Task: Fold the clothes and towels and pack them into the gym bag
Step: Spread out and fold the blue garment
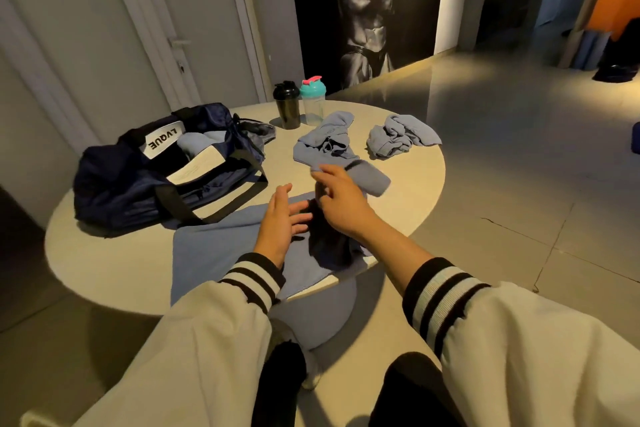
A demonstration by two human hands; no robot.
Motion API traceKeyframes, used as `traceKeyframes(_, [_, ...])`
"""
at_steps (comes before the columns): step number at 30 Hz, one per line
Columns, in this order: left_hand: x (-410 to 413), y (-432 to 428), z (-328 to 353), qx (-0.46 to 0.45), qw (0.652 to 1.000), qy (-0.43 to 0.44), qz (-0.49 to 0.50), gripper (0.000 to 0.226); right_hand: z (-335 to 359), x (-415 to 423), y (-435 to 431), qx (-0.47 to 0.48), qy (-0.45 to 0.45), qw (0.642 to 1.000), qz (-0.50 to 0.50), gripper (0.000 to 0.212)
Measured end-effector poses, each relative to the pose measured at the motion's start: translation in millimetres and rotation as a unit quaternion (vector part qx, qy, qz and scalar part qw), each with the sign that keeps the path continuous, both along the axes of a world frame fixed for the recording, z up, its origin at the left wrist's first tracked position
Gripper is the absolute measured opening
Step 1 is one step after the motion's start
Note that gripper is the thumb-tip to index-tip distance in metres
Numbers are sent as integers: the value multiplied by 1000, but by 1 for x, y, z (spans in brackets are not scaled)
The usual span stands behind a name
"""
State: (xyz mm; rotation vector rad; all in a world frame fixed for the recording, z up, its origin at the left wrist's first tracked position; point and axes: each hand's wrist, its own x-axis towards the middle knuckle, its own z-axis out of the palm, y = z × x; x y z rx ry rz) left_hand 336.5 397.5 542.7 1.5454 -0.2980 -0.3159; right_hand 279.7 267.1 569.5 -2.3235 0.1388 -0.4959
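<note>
A navy gym bag [131, 184] lies open on the left of the round table [104, 263], with a light blue folded item inside. A blue towel [214, 253] is spread flat at the table's near edge. My left hand [282, 218] hovers over it with fingers apart, holding nothing. My right hand [337, 196] is above the towel's far right part, fingers spread, over a blue garment [332, 146] that stretches away from it. Whether it touches the cloth I cannot tell. Another crumpled blue garment [398, 137] lies at the far right.
A black shaker bottle [286, 104] and a clear one with a teal lid [312, 100] stand at the table's far edge. The bag's strap [221, 211] loops onto the towel. A white door is behind the bag. Tiled floor lies to the right.
</note>
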Motion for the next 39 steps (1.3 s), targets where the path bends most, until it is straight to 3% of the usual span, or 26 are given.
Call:
traceKeyframes(2, [8, 27, -5, -19, 997, 10, 68, 58, 3, 1, 29, 5, 31, 990, 134, 47])
traceKeyframes(3, [12, 41, -8, 6, 995, -3, 99, 60, -1, 1, 38, 11, 33, 987, 156, 45])
traceKeyframes(6, [19, 76, -18, 165, 978, -69, 109, 63, -16, 1, 44, -7, -16, 999, 46, 29])
traceKeyframes(9, [19, 88, -29, 360, 923, -118, 66, 61, -36, -1, 32, -94, 83, 992, 11, 25])
traceKeyframes(11, [14, 86, -32, 413, 896, -152, 56, 62, -49, -2, 26, -132, 131, 982, 36, 29])
traceKeyframes(14, [19, 73, -40, 420, 888, -189, 13, 70, -56, -1, 14, -169, 141, 975, 19, 30])
traceKeyframes(17, [24, 53, -40, 316, 926, -192, -71, 75, -59, -1, -9, -222, 135, 965, -29, 18])
traceKeyframes(19, [24, 38, -35, 261, 939, -199, -99, 69, -64, -3, -26, -225, 147, 959, -88, 8])
traceKeyframes(21, [27, 28, -34, 253, 935, -240, -66, 59, -69, -1, -39, -216, 197, 945, -148, 14])
traceKeyframes(23, [35, 28, -40, 345, 887, -307, -6, 51, -72, 0, -44, -227, 218, 930, -189, 24])
traceKeyframes(26, [34, 36, -50, 527, 787, -319, -32, 55, -70, 0, -37, -223, 89, 955, -172, 31])
traceKeyframes(28, [27, 39, -51, 559, 771, -298, -61, 59, -66, 3, -19, -145, -2, 987, -71, 32])
traceKeyframes(30, [20, 41, -46, 568, 769, -286, -72, 64, -64, 5, 0, -91, 19, 996, 12, 33])
traceKeyframes(32, [13, 45, -42, 581, 758, -290, -61, 64, -68, 8, 8, -119, 60, 991, -6, 26])
traceKeyframes(34, [9, 53, -36, 560, 765, -317, -29, 52, -71, 7, 6, -156, 84, 979, -102, 17])
traceKeyframes(36, [11, 60, -33, 496, 797, -345, 12, 36, -72, 6, 6, -172, 92, 966, -171, 12])
traceKeyframes(39, [29, 67, -35, 459, 817, -347, 32, 33, -71, 11, 17, -196, -10, 970, -141, 12])
